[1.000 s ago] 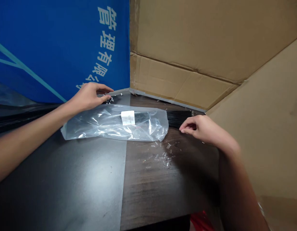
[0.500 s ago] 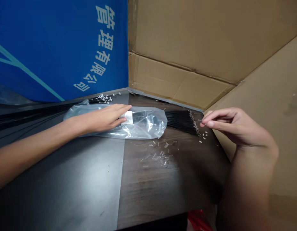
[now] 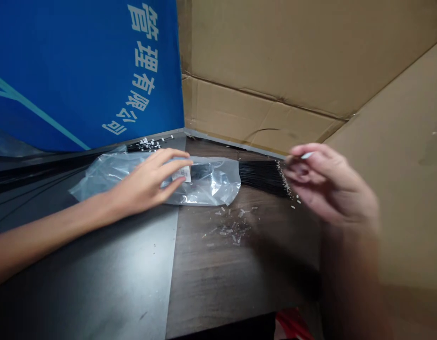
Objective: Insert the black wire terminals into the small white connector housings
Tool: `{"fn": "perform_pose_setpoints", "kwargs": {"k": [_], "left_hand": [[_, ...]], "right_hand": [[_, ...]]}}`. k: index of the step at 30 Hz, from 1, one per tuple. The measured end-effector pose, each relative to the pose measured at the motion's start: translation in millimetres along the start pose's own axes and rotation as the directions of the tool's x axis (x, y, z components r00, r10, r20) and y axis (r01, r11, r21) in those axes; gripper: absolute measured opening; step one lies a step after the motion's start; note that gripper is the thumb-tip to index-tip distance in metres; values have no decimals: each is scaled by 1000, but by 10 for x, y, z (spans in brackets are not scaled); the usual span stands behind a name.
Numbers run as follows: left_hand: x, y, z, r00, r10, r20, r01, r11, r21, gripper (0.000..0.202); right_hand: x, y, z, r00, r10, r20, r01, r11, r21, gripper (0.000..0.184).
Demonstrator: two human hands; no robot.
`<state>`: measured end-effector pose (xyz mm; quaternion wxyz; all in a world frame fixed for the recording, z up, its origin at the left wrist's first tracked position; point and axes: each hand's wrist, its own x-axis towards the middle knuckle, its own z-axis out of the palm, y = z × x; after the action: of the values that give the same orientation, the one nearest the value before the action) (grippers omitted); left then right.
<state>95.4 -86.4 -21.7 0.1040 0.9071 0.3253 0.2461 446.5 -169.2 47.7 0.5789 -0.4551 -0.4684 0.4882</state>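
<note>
Plastic bag (image 3: 220, 186): clear and crinkled, lying lengthwise on the table, across the line where its grey surface (image 3: 133, 269) meets the wood-grain surface (image 3: 211, 288).
White label (image 3: 186, 172): on the bag, partly covered by the left hand's fingers.
Left hand (image 3: 149, 182): over the middle of the bag, fingers loosely spread and pointing right, the grip wide; how firmly it presses cannot be told.
Black wires (image 3: 261, 178): a bundle coming out of the bag's right end, fanned slightly, with pale tips (image 3: 283, 179) in a ragged row.
Right hand (image 3: 331, 184): raised just beside those tips, fingers curled — too blurred to tell whether they pinch anything.
Thin dark strand (image 3: 270, 129): arched in front of the cardboard; its link to the right hand is unclear.
Second bundle (image 3: 63, 167): black, along the left behind the bag, its white ends (image 3: 151, 144) near the blue panel (image 3: 80, 61).
Clear bits (image 3: 236, 230): small, tube-like, scattered in front of the bag.
Cardboard (image 3: 261, 52): brown, upright behind the wires and along the right.
Red item (image 3: 292, 323): at the bottom edge, partly shown.
</note>
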Motion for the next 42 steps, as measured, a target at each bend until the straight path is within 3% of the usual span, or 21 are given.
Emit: {"fn": "perform_pose_setpoints", "kwargs": {"k": [2,3,5,7,8,11,13,16,21,24,28,33,37,42], "left_hand": [[-104,373,50,992,-94,-84,64,948,-311,19],[-169,548,92,986,-164,-17,132,842,-523,13],[-300,822,199,953,-262,154,265,470,-842,14],[-412,973,319,910,-298,288,343,150,-927,23],[-454,1007,375,894,-311,322,351,42,-935,25],[-530,1013,494,873,-325,364,339,-131,-932,28],[-552,986,525,863,-309,399,370,-152,-917,19],[-570,942,508,840,-314,443,435,-99,-895,15],[-610,851,432,825,-439,356,391,-12,-920,23],[-629,811,429,806,-505,308,366,16,-931,27],[-634,772,449,832,-451,325,349,-31,-937,24],[-668,697,464,846,-392,362,345,-115,-931,16],[-686,665,476,861,-312,402,366,-168,-915,16],[-634,665,480,863,-267,430,386,-201,-900,16]], "right_hand": [[-67,235,391,992,39,117,-47,997,64,16],[-122,358,571,984,69,163,-81,995,65,12],[-262,593,862,978,49,202,-73,991,109,12],[-409,790,1045,979,56,197,-77,992,102,13],[-472,869,1101,980,55,189,-72,994,82,12],[-593,1029,1179,985,57,163,-61,998,19,12],[-629,1074,1196,986,57,156,-58,998,3,11],[-648,1066,1200,987,28,155,-25,1000,-18,12],[-632,974,1147,981,-175,87,186,973,-139,23],[-610,975,1102,970,-223,99,240,946,-217,27],[-566,1046,1060,954,-194,229,256,925,-281,32],[-479,1040,1020,882,-245,402,385,867,-316,25],[-412,959,987,844,-283,455,459,820,-342,15],[-368,944,941,822,-282,495,484,804,-345,25]]}}
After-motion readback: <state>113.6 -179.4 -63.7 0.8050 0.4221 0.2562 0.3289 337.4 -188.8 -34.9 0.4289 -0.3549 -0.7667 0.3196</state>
